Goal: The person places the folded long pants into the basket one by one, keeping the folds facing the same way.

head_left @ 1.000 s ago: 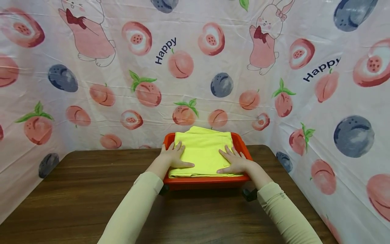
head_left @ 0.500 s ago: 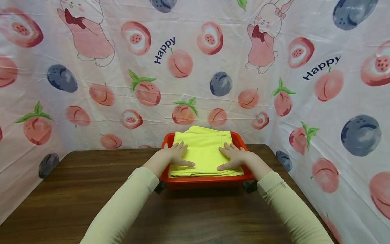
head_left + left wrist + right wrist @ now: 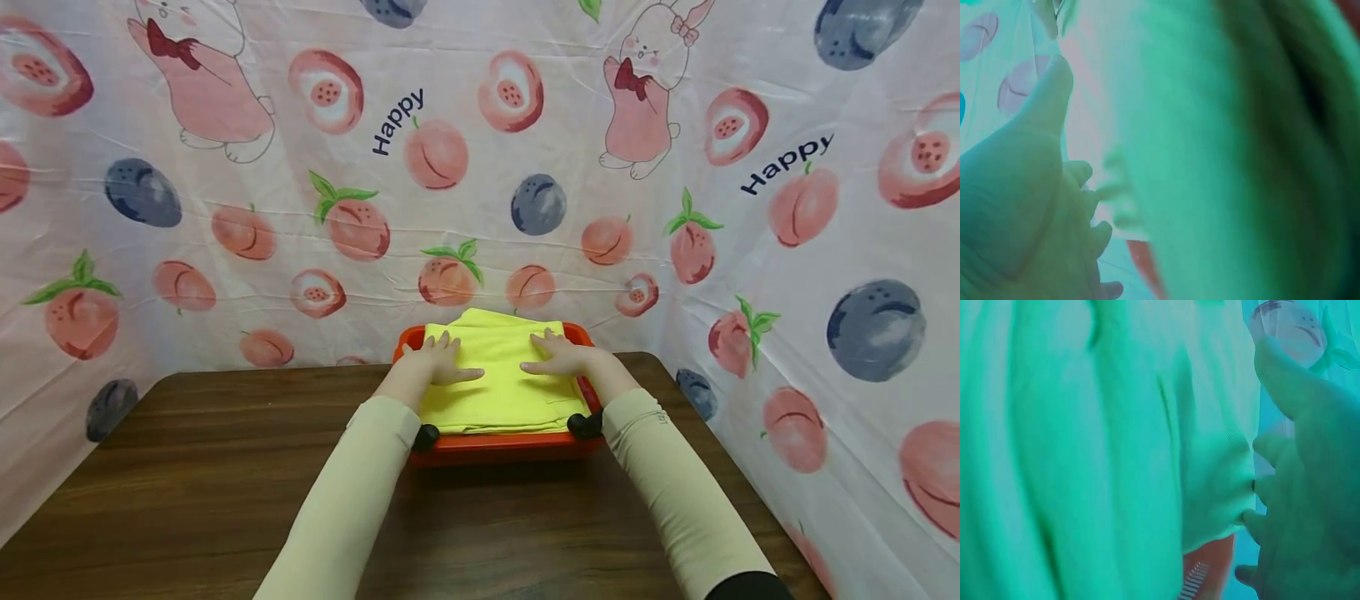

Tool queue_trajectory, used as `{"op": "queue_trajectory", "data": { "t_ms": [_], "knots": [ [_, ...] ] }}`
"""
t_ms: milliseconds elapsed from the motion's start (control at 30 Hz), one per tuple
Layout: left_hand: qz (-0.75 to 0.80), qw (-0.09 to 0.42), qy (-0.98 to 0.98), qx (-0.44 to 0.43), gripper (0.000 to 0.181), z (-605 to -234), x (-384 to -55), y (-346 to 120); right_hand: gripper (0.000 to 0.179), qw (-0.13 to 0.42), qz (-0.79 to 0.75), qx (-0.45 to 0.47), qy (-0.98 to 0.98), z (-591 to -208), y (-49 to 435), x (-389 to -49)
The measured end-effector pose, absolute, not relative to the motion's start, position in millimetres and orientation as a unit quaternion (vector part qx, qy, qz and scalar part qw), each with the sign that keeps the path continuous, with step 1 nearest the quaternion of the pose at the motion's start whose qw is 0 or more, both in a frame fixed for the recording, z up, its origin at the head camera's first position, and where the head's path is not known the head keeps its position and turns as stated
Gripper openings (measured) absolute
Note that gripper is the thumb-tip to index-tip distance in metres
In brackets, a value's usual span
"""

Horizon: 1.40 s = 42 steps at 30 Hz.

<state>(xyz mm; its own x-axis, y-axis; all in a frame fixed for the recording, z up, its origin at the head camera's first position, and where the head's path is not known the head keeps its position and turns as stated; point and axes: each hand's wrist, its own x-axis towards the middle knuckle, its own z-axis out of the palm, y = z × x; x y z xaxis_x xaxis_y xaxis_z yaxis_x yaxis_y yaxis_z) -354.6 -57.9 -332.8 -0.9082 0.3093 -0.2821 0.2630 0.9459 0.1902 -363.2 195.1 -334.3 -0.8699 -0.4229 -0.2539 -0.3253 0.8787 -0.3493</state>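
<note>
A folded yellow cloth (image 3: pixel 502 393) with stitched seams lies in a red plastic basket (image 3: pixel 510 443) at the far side of the table. Over its left part my left hand (image 3: pixel 437 362) is spread, thumb pointing inward. My right hand (image 3: pixel 564 355) mirrors it over the right part. Both have straight fingers and grip nothing. In the left wrist view the left hand (image 3: pixel 1016 194) is close to the cloth (image 3: pixel 1179 162), with finger shadows on it. The right wrist view shows the fingertips of the right hand (image 3: pixel 1322 462) at the cloth's edge; whether they touch cannot be told.
The dark brown wooden table (image 3: pixel 247 483) extends left of and in front of the basket. A printed curtain (image 3: pixel 300 208) with peaches and rabbits hangs right behind the table and along its sides. Small black wrist devices (image 3: pixel 586 426) sit under both wrists, near the basket's front rim.
Both hands have shifted farther back and inward over the cloth, and the wrists look raised above the basket's front rim. The cloth and basket look the same.
</note>
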Motion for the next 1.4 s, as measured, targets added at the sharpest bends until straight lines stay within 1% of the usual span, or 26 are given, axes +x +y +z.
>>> {"op": "queue_trajectory", "data": {
  "t_ms": [100, 200, 433, 633, 800, 900, 1167, 1400],
  "knots": [
    [0.083, 0.163, 0.974, 0.137, 0.089, -334, -356, -59, 0.085, 0.157, -0.114, -0.171, 0.966, -336, 187, -366],
    [0.086, 0.170, 0.973, 0.127, 0.090, -336, -356, -59, 0.087, 0.165, -0.104, -0.154, 0.969, -337, 182, -367],
    [0.087, 0.201, 0.968, 0.120, 0.091, -336, -353, -57, 0.087, 0.179, -0.117, -0.151, 0.965, -344, 184, -372],
    [0.070, 0.215, 0.968, 0.113, 0.093, -341, -353, -57, 0.087, 0.191, -0.108, -0.152, 0.964, -351, 185, -374],
    [0.049, 0.227, 0.965, 0.120, 0.094, -341, -355, -58, 0.089, 0.211, -0.125, -0.131, 0.961, -349, 187, -374],
    [0.043, 0.229, 0.964, 0.126, 0.093, -339, -355, -58, 0.089, 0.215, -0.131, -0.125, 0.960, -348, 187, -374],
    [0.048, 0.240, 0.963, 0.116, 0.095, -339, -354, -61, 0.086, 0.213, -0.106, -0.150, 0.960, -349, 186, -379],
    [0.044, 0.232, 0.964, 0.124, 0.094, -340, -355, -62, 0.089, 0.206, -0.097, -0.150, 0.962, -350, 186, -380]
  ]
}}
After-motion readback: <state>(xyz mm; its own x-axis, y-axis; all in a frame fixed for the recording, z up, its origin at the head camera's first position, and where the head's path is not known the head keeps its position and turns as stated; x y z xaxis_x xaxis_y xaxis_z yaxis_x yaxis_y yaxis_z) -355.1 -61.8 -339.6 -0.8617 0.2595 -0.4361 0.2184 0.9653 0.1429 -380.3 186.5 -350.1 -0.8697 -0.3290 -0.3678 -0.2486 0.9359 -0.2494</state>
